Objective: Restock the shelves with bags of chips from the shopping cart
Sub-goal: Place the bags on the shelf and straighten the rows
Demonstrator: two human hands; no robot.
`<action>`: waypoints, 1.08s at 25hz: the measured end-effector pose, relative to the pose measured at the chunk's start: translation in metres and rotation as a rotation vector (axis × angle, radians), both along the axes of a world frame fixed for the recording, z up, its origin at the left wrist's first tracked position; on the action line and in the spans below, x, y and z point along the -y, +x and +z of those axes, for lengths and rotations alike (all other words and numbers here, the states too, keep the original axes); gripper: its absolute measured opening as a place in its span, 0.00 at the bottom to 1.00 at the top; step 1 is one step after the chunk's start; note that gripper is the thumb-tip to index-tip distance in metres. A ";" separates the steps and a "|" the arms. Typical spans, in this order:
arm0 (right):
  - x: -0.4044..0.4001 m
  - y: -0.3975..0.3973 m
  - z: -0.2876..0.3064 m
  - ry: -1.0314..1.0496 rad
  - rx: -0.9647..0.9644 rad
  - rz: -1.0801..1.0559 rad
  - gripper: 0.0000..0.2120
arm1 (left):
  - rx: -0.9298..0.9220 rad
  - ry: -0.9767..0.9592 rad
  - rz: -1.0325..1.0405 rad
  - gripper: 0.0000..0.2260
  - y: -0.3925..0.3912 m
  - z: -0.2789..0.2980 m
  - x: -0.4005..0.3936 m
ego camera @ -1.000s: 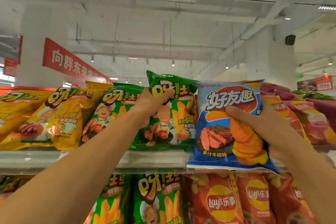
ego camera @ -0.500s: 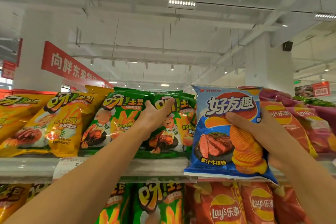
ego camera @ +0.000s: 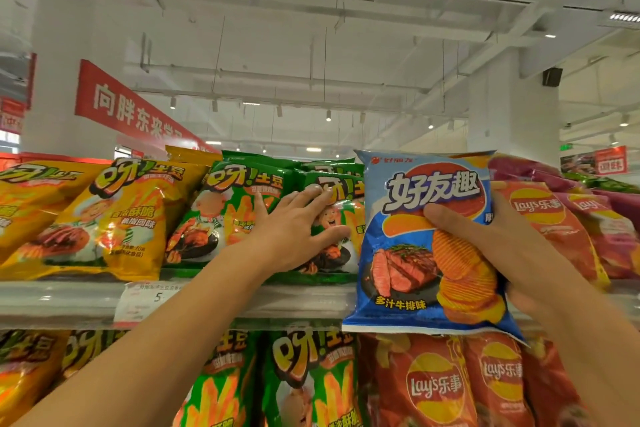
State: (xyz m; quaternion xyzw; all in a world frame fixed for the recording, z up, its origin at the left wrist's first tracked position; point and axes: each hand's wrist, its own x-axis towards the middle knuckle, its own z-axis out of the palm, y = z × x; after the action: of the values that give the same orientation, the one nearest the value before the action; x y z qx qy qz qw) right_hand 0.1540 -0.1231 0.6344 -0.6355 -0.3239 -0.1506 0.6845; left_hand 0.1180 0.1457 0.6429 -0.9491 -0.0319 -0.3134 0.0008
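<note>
Head view, the only one: right hand (ego camera: 498,246) grips a blue chip bag (ego camera: 412,253), thumb across its front and fingers hidden behind; the bag is upright in front of the top shelf (ego camera: 62,298), its bottom edge hanging below the shelf lip, so not yet seated; left hand (ego camera: 294,232) lies flat with fingers spread and fairly straight on the green chip bags (ego camera: 242,215), pressing them back and leftward, holding nothing; yellow chip bags (ego camera: 104,218) stand further left, red Lay's bags (ego camera: 550,229) just beside the blue bag on the right, more green and red bags on the shelf below; shopping cart not in view.

Judged step: clearing a slot between green and red stock for the blue bag.

Risks: the gap looks tight or is hidden behind the blue bag, so forcing it in could crush chips or tip the leaning red bags off the edge; if the left hand lets go too soon, the puffy green bags may spring forward and close the slot or slide off the lip; the grip sits on one side of a slick film bag, so the far corner could catch the shelf lip and twist it loose; blue may not match either neighbouring brand, so misplacement is possible; price tag (ego camera: 145,302) too blurred to check.
</note>
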 end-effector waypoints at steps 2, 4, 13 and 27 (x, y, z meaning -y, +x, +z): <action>-0.009 -0.004 -0.001 0.003 -0.002 0.050 0.36 | 0.010 0.004 -0.035 0.37 -0.004 0.003 0.002; -0.019 -0.008 0.000 0.013 0.007 0.108 0.33 | 0.104 0.052 -0.055 0.36 -0.014 0.000 0.000; -0.129 -0.050 0.009 -0.024 0.013 0.259 0.36 | 0.328 0.048 0.043 0.31 -0.120 -0.022 -0.090; -0.537 -0.278 0.026 -0.077 0.101 0.558 0.33 | 0.223 -0.003 0.369 0.33 -0.399 -0.094 -0.480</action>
State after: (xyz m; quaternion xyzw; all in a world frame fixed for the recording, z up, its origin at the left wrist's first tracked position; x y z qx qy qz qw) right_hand -0.1242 0.4139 0.6600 -0.5392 -0.5253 0.0247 0.6578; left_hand -0.2814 0.6259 0.5493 -0.8866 -0.2054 -0.4110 0.0533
